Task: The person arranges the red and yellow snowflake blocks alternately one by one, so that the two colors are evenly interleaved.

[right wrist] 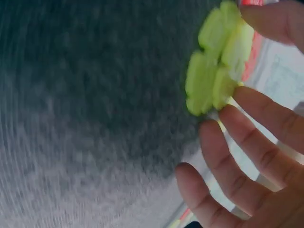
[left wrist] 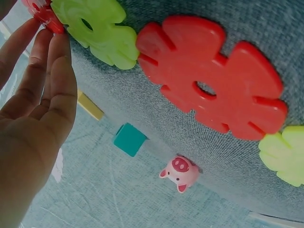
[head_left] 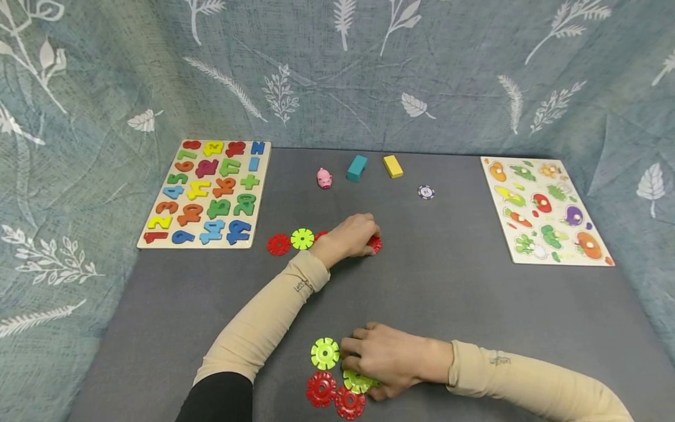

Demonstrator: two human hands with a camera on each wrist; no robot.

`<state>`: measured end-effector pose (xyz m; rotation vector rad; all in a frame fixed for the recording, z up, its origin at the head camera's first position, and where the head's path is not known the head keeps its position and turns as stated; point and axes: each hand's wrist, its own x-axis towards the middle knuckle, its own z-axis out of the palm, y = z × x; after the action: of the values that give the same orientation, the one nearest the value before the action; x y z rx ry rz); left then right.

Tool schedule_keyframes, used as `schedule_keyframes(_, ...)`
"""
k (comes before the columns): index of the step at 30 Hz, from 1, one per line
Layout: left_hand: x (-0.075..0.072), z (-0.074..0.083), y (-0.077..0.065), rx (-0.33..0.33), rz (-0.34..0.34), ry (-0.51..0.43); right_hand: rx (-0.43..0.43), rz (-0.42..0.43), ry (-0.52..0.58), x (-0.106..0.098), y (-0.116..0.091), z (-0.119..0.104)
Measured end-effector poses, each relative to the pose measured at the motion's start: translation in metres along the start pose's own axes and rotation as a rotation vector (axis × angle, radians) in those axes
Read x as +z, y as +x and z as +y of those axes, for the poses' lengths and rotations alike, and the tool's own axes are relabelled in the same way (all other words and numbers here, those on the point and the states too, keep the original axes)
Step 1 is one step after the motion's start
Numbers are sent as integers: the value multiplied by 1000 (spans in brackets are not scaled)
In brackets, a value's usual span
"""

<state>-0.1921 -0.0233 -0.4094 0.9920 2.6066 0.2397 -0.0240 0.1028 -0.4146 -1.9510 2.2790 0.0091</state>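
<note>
My left hand (head_left: 351, 235) pinches a red slotted plastic disc (head_left: 375, 244) between thumb and fingers, low over the table. It lies at the right end of a row with a red disc (head_left: 279, 244), a yellow-green disc (head_left: 302, 239) and others partly hidden by the hand. In the left wrist view, a green disc (left wrist: 102, 31) and a red disc (left wrist: 209, 78) follow beside the held one. My right hand (head_left: 390, 357) pinches a yellow-green disc (right wrist: 221, 59) by its edge. Beside it lie another yellow-green disc (head_left: 324, 353) and two red discs (head_left: 321, 389).
A number puzzle board (head_left: 205, 196) lies at the left, a vegetable puzzle board (head_left: 548, 211) at the right. Along the back stand a pink pig (head_left: 324, 178), a teal block (head_left: 357, 168), a yellow block (head_left: 392, 166) and a poker chip (head_left: 426, 192). Patterned cloth (head_left: 337, 88) hangs behind.
</note>
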Motion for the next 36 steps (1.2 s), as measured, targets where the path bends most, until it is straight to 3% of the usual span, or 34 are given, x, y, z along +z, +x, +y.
schedule_keyframes(6, 2, -2, -1, -4, 4, -18, -45, 33, -53, 1, 6, -4)
schedule_keyframes(12, 5, -3, -2, 11, 19, -23, 4, 80, 30, -5, 2, 2)
schedule_keyframes(19, 7, -4, -4, 18, 58, -23, 222, 202, 182, -14, -20, 44)
schedule_keyframes(29, 4, -2, -1, 8, 43, -29, 662, 208, 255, -11, -48, 121)
schedule_keyframes(32, 3, -2, -1, 2, 45, -26, 726, 205, 251, -11, -47, 137)
schedule_keyframes(36, 3, 0, -1, 4, 54, -21, 747, 184, 265, -10, -44, 151)
